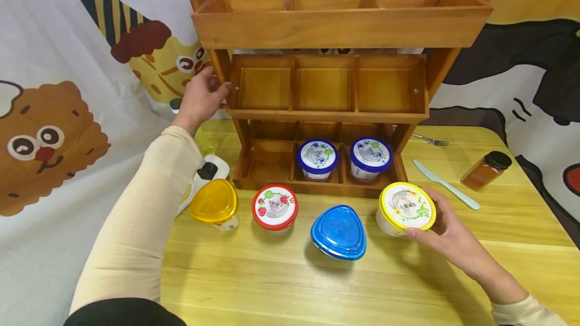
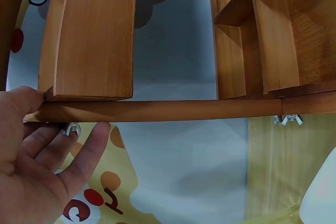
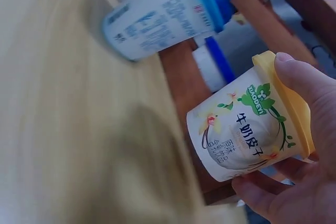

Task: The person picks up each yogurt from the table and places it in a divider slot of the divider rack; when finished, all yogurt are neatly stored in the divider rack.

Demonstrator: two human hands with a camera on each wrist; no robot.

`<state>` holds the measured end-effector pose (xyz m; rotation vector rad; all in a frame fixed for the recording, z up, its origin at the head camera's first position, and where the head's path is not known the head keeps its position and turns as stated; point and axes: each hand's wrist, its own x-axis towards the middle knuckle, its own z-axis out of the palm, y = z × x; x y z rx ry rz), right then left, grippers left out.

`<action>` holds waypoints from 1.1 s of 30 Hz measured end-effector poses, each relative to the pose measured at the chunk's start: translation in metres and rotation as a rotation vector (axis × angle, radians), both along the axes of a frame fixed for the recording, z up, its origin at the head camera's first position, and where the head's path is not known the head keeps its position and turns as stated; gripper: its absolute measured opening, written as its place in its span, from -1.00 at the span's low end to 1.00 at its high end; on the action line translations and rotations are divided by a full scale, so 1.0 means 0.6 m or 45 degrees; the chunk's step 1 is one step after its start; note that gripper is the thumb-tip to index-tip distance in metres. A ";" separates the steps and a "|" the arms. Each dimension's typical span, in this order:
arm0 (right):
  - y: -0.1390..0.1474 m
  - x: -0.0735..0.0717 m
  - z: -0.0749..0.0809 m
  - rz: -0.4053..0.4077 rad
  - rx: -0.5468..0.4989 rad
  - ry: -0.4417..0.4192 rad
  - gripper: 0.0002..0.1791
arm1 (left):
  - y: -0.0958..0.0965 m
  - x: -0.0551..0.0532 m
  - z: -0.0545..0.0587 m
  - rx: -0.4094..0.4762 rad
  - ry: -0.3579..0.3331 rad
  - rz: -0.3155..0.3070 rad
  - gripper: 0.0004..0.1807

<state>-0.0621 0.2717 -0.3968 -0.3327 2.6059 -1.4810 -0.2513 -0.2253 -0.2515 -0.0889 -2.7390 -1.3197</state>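
My left hand (image 1: 203, 97) grips the left side post of a three-tier wooden rack (image 1: 340, 29). In the left wrist view the thumb lies on one side of the post (image 2: 173, 111) and the fingers on the other. With my right hand (image 1: 453, 245) I hold a round yogurt-like cup with a yellow lid (image 1: 408, 208), at the rack's front right. The right wrist view shows its white printed side, the thumb at the lid and fingers around the far side. Two blue-lidded cups (image 1: 317, 157) stand in the bottom tier's middle and right compartments.
In front of the rack stand a cup with an orange-yellow lid (image 1: 215, 201), a red-lidded cup (image 1: 275, 208) and a cup with a shiny blue lid (image 1: 340, 233). At the right lie a pale knife (image 1: 446, 184), a fork (image 1: 430, 140) and a black-capped jar (image 1: 487, 170).
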 end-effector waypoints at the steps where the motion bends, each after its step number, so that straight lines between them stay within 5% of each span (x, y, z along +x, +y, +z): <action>1: 0.001 -0.002 0.008 0.006 0.010 0.020 -0.04 | 0.000 -0.001 0.000 -0.002 0.003 -0.001 -0.48; 10: -0.023 -0.041 0.091 0.064 0.019 0.184 0.02 | -0.001 -0.002 -0.001 -0.012 0.005 0.002 -0.47; 17: -0.075 -0.077 0.141 0.177 -0.002 0.169 0.03 | 0.000 -0.002 -0.002 -0.023 0.027 0.005 -0.57; 26: -0.160 -0.131 0.178 0.355 0.000 0.071 0.02 | -0.001 -0.002 0.000 -0.030 0.029 -0.003 -0.51; 33: -0.221 -0.166 0.184 0.367 0.046 0.032 0.03 | -0.001 -0.002 -0.003 0.007 0.039 -0.018 -0.51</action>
